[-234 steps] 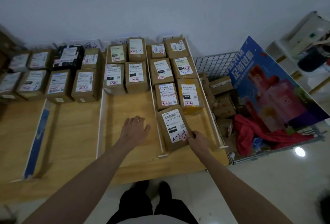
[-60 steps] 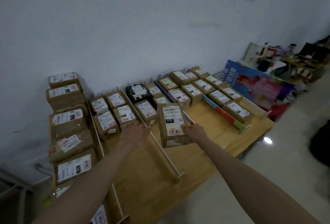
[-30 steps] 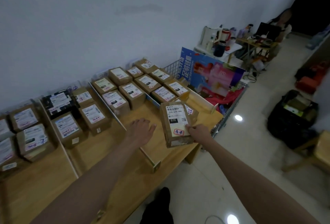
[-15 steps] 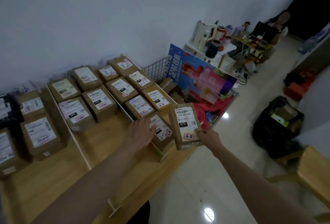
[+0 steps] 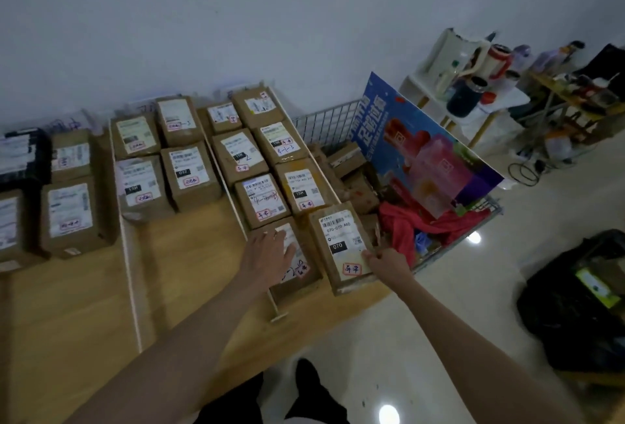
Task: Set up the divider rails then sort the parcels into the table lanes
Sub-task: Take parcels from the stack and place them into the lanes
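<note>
A wire basket (image 5: 324,122) holding loose cardboard boxes, a red cloth (image 5: 402,224) and a blue poster board (image 5: 426,153) is seen at 3 o'clock of the wooden table (image 5: 189,254), with a black bag (image 5: 581,295) on the floor beyond. Compared with half a second earlier, the labelled parcel (image 5: 341,247), pinched at its near corner by the right hand (image 5: 385,263), is now lowered into the rightmost lane, beside the parcel (image 5: 297,261) on which the left hand (image 5: 267,254) rests with fingers flat. White divider rails (image 5: 233,200) separate lanes filled with parcel rows toward 12 o'clock.
</note>
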Demonstrator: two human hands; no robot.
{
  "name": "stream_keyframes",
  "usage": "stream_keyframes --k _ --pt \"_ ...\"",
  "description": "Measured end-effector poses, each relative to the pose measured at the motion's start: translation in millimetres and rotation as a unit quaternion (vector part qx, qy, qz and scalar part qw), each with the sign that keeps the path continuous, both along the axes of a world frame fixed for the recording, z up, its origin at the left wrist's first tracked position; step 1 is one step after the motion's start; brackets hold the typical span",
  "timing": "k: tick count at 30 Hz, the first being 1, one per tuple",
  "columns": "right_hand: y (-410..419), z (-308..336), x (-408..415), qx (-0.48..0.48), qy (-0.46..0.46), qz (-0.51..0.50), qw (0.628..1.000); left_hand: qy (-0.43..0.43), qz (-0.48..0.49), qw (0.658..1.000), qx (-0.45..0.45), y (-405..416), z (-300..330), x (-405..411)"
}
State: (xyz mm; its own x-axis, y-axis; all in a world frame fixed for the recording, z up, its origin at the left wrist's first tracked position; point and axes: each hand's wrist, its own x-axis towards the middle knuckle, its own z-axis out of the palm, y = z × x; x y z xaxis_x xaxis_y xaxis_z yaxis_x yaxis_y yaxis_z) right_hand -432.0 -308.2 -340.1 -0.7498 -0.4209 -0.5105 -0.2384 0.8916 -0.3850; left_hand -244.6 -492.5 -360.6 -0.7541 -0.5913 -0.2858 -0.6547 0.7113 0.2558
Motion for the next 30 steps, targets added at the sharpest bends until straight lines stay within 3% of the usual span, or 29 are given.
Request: stream_keyframes --k 9,16,30 --pt "-19.6 -25.3 -32.0 0.0 -0.038 0.114 0.993 -0.061 0.038 0.997 0.026 20.7 -12.9 -16.2" --pt "-29.4 -33.6 -38.1 -0.02 -0.083 0.139 0.987 -0.074 0.046 0.996 0.015 22.8 -13.9 -22.8" --pt "-27.5 -46.1 -47.3 0.032 0.014 0.225 0.974 -0.06 0.068 0.996 0.017 22.2 -14.7 -26.1"
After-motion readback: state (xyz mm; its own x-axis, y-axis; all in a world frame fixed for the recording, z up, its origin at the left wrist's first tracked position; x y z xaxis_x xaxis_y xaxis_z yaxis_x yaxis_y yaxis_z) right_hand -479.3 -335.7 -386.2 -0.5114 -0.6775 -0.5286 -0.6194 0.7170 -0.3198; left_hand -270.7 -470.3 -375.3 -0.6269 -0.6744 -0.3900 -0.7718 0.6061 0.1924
